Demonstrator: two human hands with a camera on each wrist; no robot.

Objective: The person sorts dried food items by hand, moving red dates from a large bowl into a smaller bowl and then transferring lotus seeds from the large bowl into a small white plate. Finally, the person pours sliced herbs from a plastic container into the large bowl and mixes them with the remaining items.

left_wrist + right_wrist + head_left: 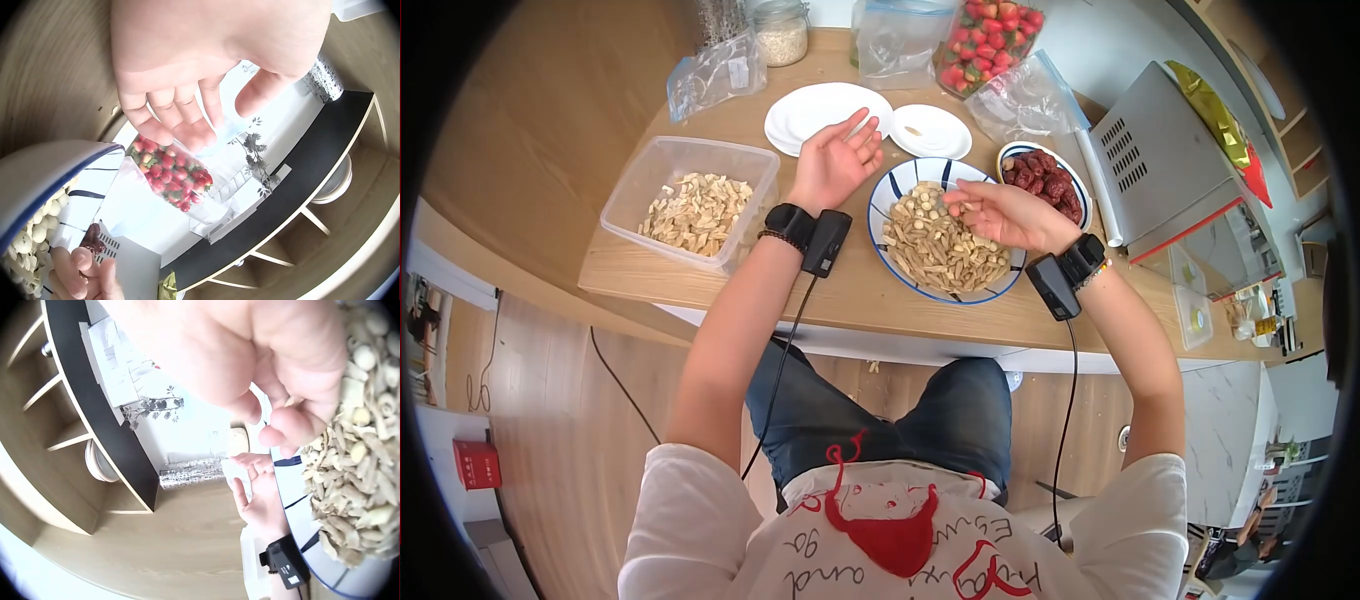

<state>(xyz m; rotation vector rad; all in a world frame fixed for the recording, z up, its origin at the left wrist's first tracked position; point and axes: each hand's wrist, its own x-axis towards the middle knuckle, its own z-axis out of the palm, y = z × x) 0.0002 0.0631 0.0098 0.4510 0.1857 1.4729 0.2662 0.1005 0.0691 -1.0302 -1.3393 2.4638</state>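
Left hand (837, 165): open, palm up, fingers loosely bent, nothing in it, beside the large white plate (800, 110). Right hand (1010, 212): part-curled over the blue-rimmed bowl (884, 200); can't tell if it pinches a piece. Bowl is near the bench's (850, 312) front edge, holding mixed dried pieces (945, 255), round and slender.

Status, my read: nothing looks separated inside the bowl. Pale chips (700, 215) sit apart in the clear tub (625, 200) towards the bench's left end, red dates (1050, 185) in their own dish, right of the bowl. Small plate (940, 145) carries one flat piece. Amount left: can't tell.
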